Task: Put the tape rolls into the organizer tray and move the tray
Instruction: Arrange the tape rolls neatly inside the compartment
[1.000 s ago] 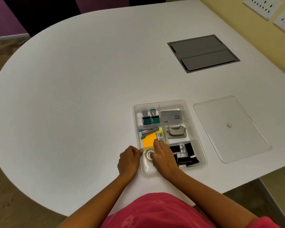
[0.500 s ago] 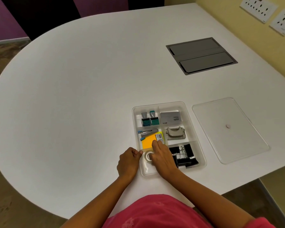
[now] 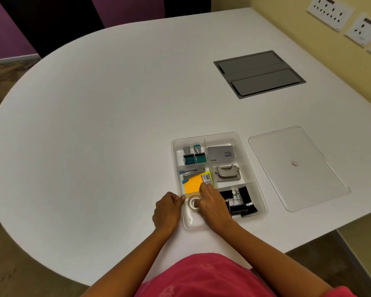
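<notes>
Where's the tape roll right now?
The tape roll lies in the tray's near-left compartment, between the left hand and right hand, below the orange sticky notes.

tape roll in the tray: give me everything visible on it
The tape roll is a small ring of whitish translucent tape with an open core, lying flat in the near-left compartment of the clear organizer tray, just below the orange sticky notes. The right hand covers its right side; the left hand rests at the tray's outer left wall.
</notes>
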### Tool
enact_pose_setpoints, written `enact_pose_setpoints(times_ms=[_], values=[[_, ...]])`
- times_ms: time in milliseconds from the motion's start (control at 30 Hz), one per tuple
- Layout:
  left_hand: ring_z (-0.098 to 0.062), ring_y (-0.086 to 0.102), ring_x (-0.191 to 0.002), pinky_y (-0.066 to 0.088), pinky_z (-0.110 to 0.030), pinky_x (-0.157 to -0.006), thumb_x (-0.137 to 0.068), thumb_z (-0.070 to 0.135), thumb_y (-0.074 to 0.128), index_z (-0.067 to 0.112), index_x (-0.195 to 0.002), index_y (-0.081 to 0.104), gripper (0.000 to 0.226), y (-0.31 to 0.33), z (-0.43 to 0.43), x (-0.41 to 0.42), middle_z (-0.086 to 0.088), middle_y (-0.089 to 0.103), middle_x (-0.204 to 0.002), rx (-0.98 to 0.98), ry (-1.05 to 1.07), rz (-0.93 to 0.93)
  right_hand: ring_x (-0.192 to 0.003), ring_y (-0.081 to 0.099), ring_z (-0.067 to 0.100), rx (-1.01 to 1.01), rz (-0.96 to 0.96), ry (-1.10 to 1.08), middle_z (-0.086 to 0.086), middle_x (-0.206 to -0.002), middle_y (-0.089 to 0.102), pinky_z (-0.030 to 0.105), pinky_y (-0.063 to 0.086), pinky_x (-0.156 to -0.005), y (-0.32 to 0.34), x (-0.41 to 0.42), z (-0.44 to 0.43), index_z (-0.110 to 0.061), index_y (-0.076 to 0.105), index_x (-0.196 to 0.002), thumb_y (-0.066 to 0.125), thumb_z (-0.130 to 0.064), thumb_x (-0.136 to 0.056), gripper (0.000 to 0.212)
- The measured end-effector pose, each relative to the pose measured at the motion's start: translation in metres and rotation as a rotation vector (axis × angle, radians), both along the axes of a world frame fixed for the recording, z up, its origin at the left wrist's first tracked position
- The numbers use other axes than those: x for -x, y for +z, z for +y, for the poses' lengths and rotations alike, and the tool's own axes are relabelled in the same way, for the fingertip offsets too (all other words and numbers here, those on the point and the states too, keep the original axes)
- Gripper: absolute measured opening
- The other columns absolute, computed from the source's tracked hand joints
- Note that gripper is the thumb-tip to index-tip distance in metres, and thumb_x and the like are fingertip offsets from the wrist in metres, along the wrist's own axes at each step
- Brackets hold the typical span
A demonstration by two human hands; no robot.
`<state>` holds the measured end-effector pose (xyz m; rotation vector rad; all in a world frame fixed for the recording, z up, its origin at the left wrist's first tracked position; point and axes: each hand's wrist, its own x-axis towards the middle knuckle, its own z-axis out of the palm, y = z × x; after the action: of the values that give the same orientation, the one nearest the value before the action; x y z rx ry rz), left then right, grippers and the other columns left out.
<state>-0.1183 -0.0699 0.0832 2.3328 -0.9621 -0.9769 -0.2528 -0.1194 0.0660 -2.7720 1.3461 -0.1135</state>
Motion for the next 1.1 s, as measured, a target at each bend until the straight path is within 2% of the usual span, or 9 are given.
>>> enact_pose_setpoints(times_ms=[167,300,400,500,633,733,800,1000,1100], values=[[-0.014,0.053,-0.079,0.043,-0.028,-0.072,-0.089,0.046,0.054,0.023,-0.087,0.051,0.023,0.0,-0.001,0.0,0.002,0.061,-0.09,-0.016,-0.017,-0.014,-0.068,0.051,0.024,-0.082,0.031,0.006,0.007,-0.077,0.052,0.029,0.029,-0.052,0.007,0.002,0.0,-0.011,0.063,-0.055,0.091,-0.008,-0.038,0.033],[-0.015,0.053,-0.078,0.042,-0.028,-0.071,-0.089,0.045,0.054,0.023,-0.086,0.051,0.023,0.0,-0.001,-0.001,0.005,0.056,-0.085,-0.018,-0.017,-0.01,-0.072,0.052,0.02,-0.149,-0.067,-0.057,0.005,-0.083,0.053,0.027,0.038,-0.052,0.019,0.01,0.003,-0.016,0.066,-0.079,0.094,-0.033,-0.026,0.062],[-0.014,0.054,-0.078,0.04,-0.028,-0.069,-0.089,0.045,0.054,0.022,-0.086,0.052,0.023,-0.001,-0.001,0.0,0.005,0.057,-0.084,-0.011,-0.01,0.006,-0.072,0.054,0.021,-0.106,-0.088,-0.169,0.008,-0.086,0.056,0.028,0.043,-0.053,0.024,0.017,0.006,-0.014,0.065,-0.08,0.096,-0.03,-0.031,0.06],[-0.014,0.053,-0.078,0.039,-0.028,-0.069,-0.09,0.045,0.053,0.021,-0.086,0.052,0.024,-0.001,-0.001,0.0,0.005,0.057,-0.084,-0.006,-0.01,0.009,-0.079,0.056,0.026,-0.1,0.01,-0.237,0.012,-0.092,0.059,0.031,0.046,-0.058,0.018,0.023,0.004,-0.01,0.069,-0.075,0.096,-0.028,-0.034,0.052],[-0.013,0.052,-0.078,0.038,-0.027,-0.069,-0.09,0.045,0.053,0.021,-0.087,0.052,0.024,0.0,-0.001,-0.001,0.005,0.057,-0.085,-0.012,-0.018,0.002,-0.076,0.056,0.028,-0.125,0.104,-0.28,0.013,-0.089,0.06,0.031,0.041,-0.054,0.01,0.023,0.002,-0.006,0.067,-0.06,0.097,-0.024,-0.025,0.049],[-0.013,0.053,-0.078,0.039,-0.028,-0.069,-0.09,0.045,0.053,0.021,-0.087,0.052,0.024,0.001,-0.001,-0.001,0.005,0.057,-0.085,-0.014,-0.019,0.002,-0.076,0.055,0.028,-0.09,0.069,-0.291,0.014,-0.089,0.061,0.029,0.035,-0.054,0.002,0.02,-0.003,-0.004,0.065,-0.056,0.094,-0.01,-0.034,0.037],[-0.013,0.053,-0.079,0.039,-0.028,-0.069,-0.09,0.045,0.053,0.021,-0.087,0.052,0.024,0.001,-0.001,-0.001,0.005,0.057,-0.085,-0.015,-0.019,0.001,-0.079,0.056,0.027,-0.078,0.067,-0.296,0.013,-0.09,0.061,0.029,0.04,-0.056,-0.001,0.02,-0.006,-0.005,0.067,-0.057,0.093,-0.01,-0.038,0.033],[-0.014,0.053,-0.079,0.039,-0.027,-0.069,-0.09,0.046,0.053,0.021,-0.087,0.053,0.025,0.001,-0.001,-0.002,0.005,0.058,-0.085,-0.015,-0.019,0.007,-0.082,0.057,0.029,-0.104,0.112,-0.31,0.015,-0.092,0.062,0.031,0.046,-0.059,0.001,0.022,-0.007,-0.008,0.067,-0.054,0.095,-0.017,-0.032,0.037],[-0.013,0.053,-0.079,0.039,-0.027,-0.069,-0.09,0.046,0.053,0.021,-0.087,0.052,0.025,0.0,-0.001,-0.002,0.005,0.057,-0.085,-0.02,-0.025,0.0,-0.079,0.056,0.03,-0.094,0.064,-0.287,0.016,-0.09,0.059,0.032,0.045,-0.057,0.007,0.022,-0.004,-0.007,0.066,-0.065,0.095,-0.02,-0.032,0.046]])
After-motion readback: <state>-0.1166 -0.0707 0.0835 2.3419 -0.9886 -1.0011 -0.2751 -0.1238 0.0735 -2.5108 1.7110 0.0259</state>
